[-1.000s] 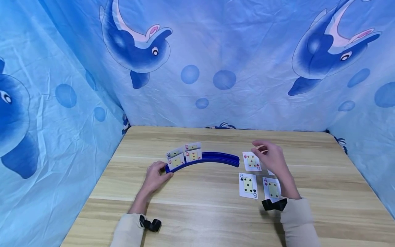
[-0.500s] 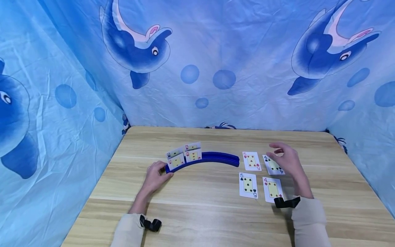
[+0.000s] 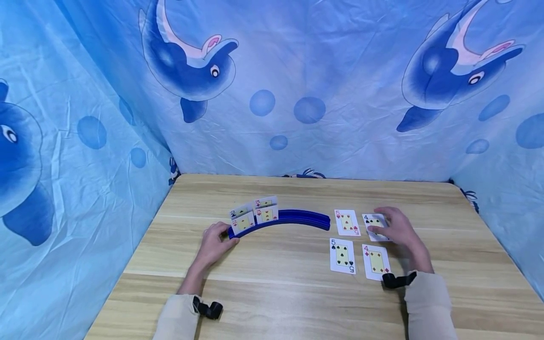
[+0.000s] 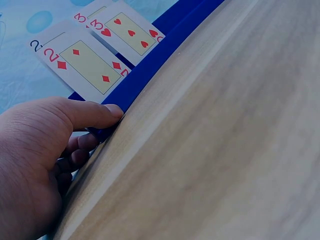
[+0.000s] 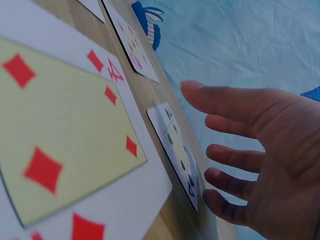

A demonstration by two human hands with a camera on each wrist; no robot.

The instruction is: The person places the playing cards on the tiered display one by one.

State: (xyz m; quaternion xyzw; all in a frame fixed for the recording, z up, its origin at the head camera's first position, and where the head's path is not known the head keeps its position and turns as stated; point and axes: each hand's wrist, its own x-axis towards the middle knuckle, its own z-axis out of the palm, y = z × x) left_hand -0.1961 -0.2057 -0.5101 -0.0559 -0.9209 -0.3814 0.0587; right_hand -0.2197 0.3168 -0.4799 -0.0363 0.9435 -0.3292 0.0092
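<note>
My left hand pinches the left end of a curved blue card holder, thumb along its front side. Upright in the holder's left part stand a two of diamonds and a three of hearts in front, with a black two and a red three behind them, mostly hidden. Over the four of spades, my right hand hovers with fingers spread and thumb apart, covering part of the card. In the right wrist view nothing lies between those fingers, and the four of spades rests flat beside them.
Flat on the wooden table lie a five of hearts, a five of spades and a four of diamonds, near the holder's right end. A blue dolphin-print curtain hangs behind the table.
My right hand has moved from beside the five of hearts rightward, then lowered toward the four of spades. The left hand, the holder and the cards stay put.
</note>
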